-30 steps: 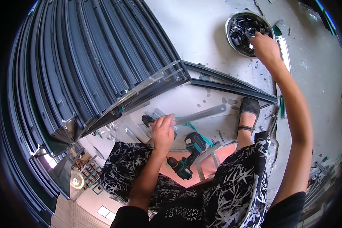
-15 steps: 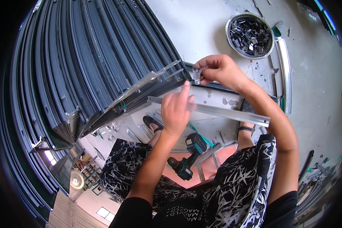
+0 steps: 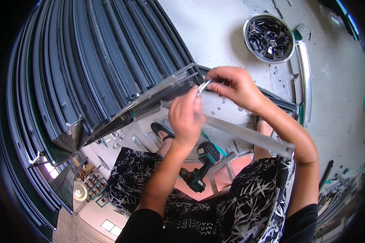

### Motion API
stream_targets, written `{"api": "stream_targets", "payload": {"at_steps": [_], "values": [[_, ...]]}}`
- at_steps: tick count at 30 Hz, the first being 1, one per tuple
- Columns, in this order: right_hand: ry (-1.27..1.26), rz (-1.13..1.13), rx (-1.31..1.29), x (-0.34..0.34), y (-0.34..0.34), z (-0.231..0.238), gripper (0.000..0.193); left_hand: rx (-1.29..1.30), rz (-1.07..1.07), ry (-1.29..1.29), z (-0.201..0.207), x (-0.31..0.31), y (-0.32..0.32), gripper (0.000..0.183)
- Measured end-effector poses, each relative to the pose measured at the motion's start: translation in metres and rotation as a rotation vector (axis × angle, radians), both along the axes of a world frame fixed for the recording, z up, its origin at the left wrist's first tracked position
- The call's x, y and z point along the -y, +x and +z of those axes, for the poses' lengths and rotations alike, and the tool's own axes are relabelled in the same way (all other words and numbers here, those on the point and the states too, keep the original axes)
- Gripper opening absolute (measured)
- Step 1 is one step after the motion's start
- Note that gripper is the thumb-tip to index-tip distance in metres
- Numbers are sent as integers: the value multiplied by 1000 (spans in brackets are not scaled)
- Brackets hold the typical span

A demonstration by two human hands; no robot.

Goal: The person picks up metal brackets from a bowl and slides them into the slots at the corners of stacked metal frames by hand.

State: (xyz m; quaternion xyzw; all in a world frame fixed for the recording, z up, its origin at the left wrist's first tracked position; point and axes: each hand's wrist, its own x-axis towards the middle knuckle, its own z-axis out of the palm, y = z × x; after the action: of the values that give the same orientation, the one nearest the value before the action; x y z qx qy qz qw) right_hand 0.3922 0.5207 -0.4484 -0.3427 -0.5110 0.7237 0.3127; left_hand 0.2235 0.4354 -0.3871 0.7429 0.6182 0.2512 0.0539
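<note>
My left hand [image 3: 185, 117] is closed round a silver aluminium profile bar [image 3: 251, 135], whose near right end reaches toward my right forearm and is smeared by motion. Between the raised fingertips of the same hand and my right hand [image 3: 237, 86] is a small shiny metal piece [image 3: 203, 86], perhaps a bracket. My right thumb and fingers pinch its right end, while the left fingertips touch the other. Just beyond both hands are the ends of long dark grey metal profiles [image 3: 105, 60], stacked at the left.
A steel bowl [image 3: 246, 42] full of small dark metal pieces stands on the floor at the far right. A green-black cordless drill [image 3: 200, 172] lies between my legs. More silver profiles [image 3: 305, 77] lie on the floor at the right.
The small metal piece has turned from upright to slanted, and my left fingertips now meet it. The bar's right end has swung a little nearer and right.
</note>
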Motion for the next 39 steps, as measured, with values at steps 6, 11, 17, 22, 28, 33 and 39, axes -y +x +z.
{"api": "stream_targets", "payload": {"at_steps": [6, 11, 17, 22, 28, 33, 39], "values": [[761, -129, 325, -24, -6, 1, 12, -126, 68, -216, 17, 23, -3, 31], [784, -131, 341, -28, -10, 2, 12, -154, 71, -279, 14, 19, -5, 33], [714, -165, 329, -25, -6, 2, 12, -101, 22, -207, 4, 6, 3, 36], [686, -226, 330, -21, -8, -3, 14, -121, 4, -193, 0, 0, 7, 39], [656, -303, 305, -16, -13, -7, 15, -141, -23, -179, -3, -1, 6, 46], [436, -262, 267, -18, -11, -10, 15, -110, -28, -179, -6, -3, 10, 49], [554, -325, 248, -17, -19, -7, 15, -85, -18, -187, -6, -1, 5, 50]]}}
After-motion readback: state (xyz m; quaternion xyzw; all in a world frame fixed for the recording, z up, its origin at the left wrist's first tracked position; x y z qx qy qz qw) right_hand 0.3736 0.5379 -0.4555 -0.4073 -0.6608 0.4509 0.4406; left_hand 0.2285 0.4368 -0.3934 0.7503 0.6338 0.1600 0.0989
